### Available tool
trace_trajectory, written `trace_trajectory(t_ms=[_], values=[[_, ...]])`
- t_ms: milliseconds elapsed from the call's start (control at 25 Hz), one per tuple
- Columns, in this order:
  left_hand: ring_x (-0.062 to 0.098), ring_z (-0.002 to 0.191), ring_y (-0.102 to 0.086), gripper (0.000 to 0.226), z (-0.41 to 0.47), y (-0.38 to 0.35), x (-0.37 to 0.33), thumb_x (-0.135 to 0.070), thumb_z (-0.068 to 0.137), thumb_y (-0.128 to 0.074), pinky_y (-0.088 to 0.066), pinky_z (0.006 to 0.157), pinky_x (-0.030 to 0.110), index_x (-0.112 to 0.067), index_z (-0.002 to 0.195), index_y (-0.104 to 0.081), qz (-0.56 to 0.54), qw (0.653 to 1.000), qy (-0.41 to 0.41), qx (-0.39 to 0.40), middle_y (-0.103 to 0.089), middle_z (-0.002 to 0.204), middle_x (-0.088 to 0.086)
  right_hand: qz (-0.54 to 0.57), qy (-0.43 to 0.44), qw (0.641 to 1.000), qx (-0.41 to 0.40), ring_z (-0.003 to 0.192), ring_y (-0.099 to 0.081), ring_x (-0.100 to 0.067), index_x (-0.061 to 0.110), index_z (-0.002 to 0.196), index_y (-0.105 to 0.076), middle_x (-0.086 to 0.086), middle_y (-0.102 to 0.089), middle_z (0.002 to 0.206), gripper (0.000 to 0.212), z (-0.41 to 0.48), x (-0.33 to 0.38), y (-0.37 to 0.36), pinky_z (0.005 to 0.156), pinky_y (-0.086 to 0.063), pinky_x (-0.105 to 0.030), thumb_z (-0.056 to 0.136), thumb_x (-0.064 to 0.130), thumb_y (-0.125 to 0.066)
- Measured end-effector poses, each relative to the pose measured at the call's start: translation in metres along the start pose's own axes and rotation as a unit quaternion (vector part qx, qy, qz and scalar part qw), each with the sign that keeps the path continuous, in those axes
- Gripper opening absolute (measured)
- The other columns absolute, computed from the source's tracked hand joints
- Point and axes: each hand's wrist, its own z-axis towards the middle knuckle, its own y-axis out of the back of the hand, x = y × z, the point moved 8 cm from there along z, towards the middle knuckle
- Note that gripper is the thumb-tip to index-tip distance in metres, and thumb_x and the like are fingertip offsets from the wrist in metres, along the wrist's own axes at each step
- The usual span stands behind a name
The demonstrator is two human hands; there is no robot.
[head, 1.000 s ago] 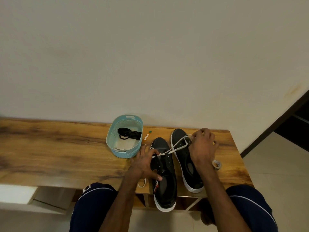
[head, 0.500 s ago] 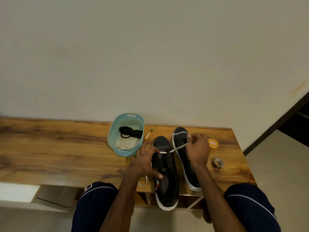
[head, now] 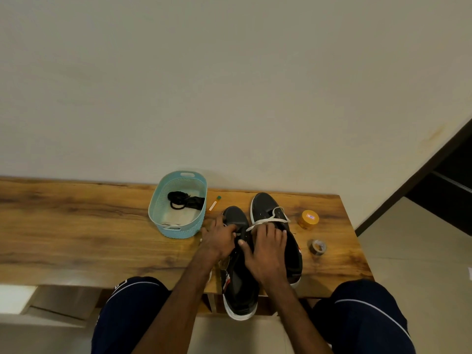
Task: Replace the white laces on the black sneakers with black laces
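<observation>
Two black sneakers with white soles lie side by side on the wooden table (head: 76, 226). The left sneaker (head: 238, 284) hangs its heel over the front edge. My left hand (head: 219, 240) grips this shoe near its toe. My right hand (head: 265, 251) lies over both shoes with fingers spread, thumb on the left sneaker's tongue. A loose white lace (head: 270, 220) loops across the right sneaker (head: 264, 205) and runs under my right fingertips. Black laces (head: 185, 200) lie coiled in a teal basket (head: 176, 232).
A small orange stick with a green cap (head: 214, 203) lies between the basket and the shoes. A yellow round tin (head: 309, 219) and a grey tape roll (head: 318, 247) sit right of the shoes. The wall is close behind the table. My knees are below the front edge.
My right hand, which was pulling the white lace up and to the right, has come back down onto the shoes. The lace now lies slack on the right sneaker.
</observation>
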Motion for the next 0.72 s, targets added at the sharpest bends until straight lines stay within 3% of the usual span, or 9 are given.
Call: trace_trajectory(t_ms=[80, 200, 320, 400, 480, 560, 600, 640, 720], values=[[0.033, 0.146, -0.018, 0.033, 0.003, -0.005, -0.002, -0.038, 0.102, -0.039, -0.016, 0.114, 0.060, -0.031, 0.128, -0.058, -0.007, 1.000, -0.003, 0.002, -0.017, 0.160, 0.007, -0.013, 0.004, 0.999, 0.033, 0.119, -0.048, -0.019, 0.026, 0.115, -0.046, 0.004, -0.055, 0.120, 0.052, -0.003, -0.003, -0.006, 0.118, -0.016, -0.060, 0.091, 0.068, -0.029], [0.031, 0.145, -0.015, 0.027, 0.002, -0.007, -0.010, -0.036, 0.099, -0.046, -0.014, 0.114, 0.056, -0.030, 0.119, -0.063, -0.036, 0.999, -0.017, 0.012, -0.015, 0.160, 0.003, -0.030, 0.005, 0.997, 0.070, 0.123, -0.047, -0.017, 0.028, 0.125, -0.047, 0.007, -0.056, 0.125, 0.066, -0.005, -0.012, -0.013, 0.116, -0.007, -0.065, 0.088, 0.074, -0.016], [0.025, 0.139, -0.028, 0.019, 0.000, 0.005, -0.007, -0.028, 0.099, -0.051, -0.022, 0.110, 0.050, -0.025, 0.108, -0.067, -0.121, 0.990, 0.001, -0.068, -0.028, 0.154, 0.001, -0.045, 0.008, 0.996, 0.075, 0.123, -0.049, -0.016, 0.029, 0.128, -0.046, 0.007, -0.058, 0.125, 0.066, -0.006, -0.009, -0.014, 0.115, -0.005, -0.067, 0.090, 0.073, -0.014], [0.023, 0.130, -0.042, 0.021, -0.004, 0.016, 0.001, -0.020, 0.101, -0.049, -0.033, 0.110, 0.045, -0.016, 0.103, -0.070, -0.233, 0.962, 0.037, -0.134, -0.043, 0.142, 0.006, -0.055, -0.002, 0.995, 0.081, 0.123, -0.050, -0.017, 0.028, 0.133, -0.044, 0.004, -0.060, 0.125, 0.068, -0.005, -0.006, -0.015, 0.115, -0.002, -0.068, 0.089, 0.070, -0.015], [0.025, 0.111, -0.058, 0.026, -0.010, 0.020, 0.013, -0.017, 0.104, -0.045, -0.049, 0.099, 0.042, -0.009, 0.101, -0.069, -0.449, 0.872, 0.100, -0.169, -0.059, 0.122, 0.014, -0.058, -0.017, 0.995, 0.084, 0.123, -0.051, -0.019, 0.026, 0.135, -0.043, 0.003, -0.061, 0.123, 0.068, -0.005, -0.007, -0.016, 0.115, 0.000, -0.068, 0.088, 0.067, -0.017], [0.018, 0.078, -0.064, 0.031, -0.021, 0.023, 0.021, -0.025, 0.105, -0.044, -0.055, 0.065, 0.029, -0.010, 0.091, -0.067, -0.630, 0.736, 0.159, -0.191, -0.066, 0.090, 0.010, -0.052, -0.030, 0.995, 0.078, 0.120, -0.052, -0.019, 0.026, 0.128, -0.046, 0.003, -0.062, 0.118, 0.061, -0.005, -0.008, -0.016, 0.115, -0.002, -0.069, 0.087, 0.063, -0.019], [0.016, 0.067, -0.060, 0.035, -0.026, 0.029, 0.026, -0.032, 0.104, -0.045, -0.048, 0.054, 0.025, -0.011, 0.085, -0.066, -0.637, 0.721, 0.170, -0.213, -0.064, 0.079, 0.006, -0.049, -0.033, 0.996, 0.074, 0.119, -0.053, -0.019, 0.027, 0.125, -0.047, 0.003, -0.062, 0.117, 0.058, -0.005, -0.007, -0.016, 0.115, -0.002, -0.069, 0.087, 0.062, -0.020], [0.017, 0.067, -0.059, 0.038, -0.030, 0.039, 0.031, -0.040, 0.103, -0.047, -0.046, 0.054, 0.027, -0.013, 0.083, -0.066, -0.569, 0.770, 0.163, -0.237, -0.063, 0.077, 0.004, -0.048, -0.035, 0.996, 0.071, 0.119, -0.053, -0.019, 0.026, 0.124, -0.047, 0.003, -0.062, 0.116, 0.057, -0.006, -0.007, -0.016, 0.115, -0.002, -0.069, 0.087, 0.061, -0.021], [0.022, 0.093, -0.060, 0.037, -0.036, 0.060, 0.029, -0.048, 0.099, -0.048, -0.052, 0.072, 0.036, -0.017, 0.099, -0.068, -0.218, 0.924, 0.138, -0.283, -0.063, 0.103, 0.004, -0.046, -0.038, 0.996, 0.070, 0.120, -0.053, -0.020, 0.026, 0.126, -0.047, 0.002, -0.062, 0.117, 0.058, -0.006, -0.006, -0.017, 0.115, 0.000, -0.069, 0.086, 0.060, -0.023]])
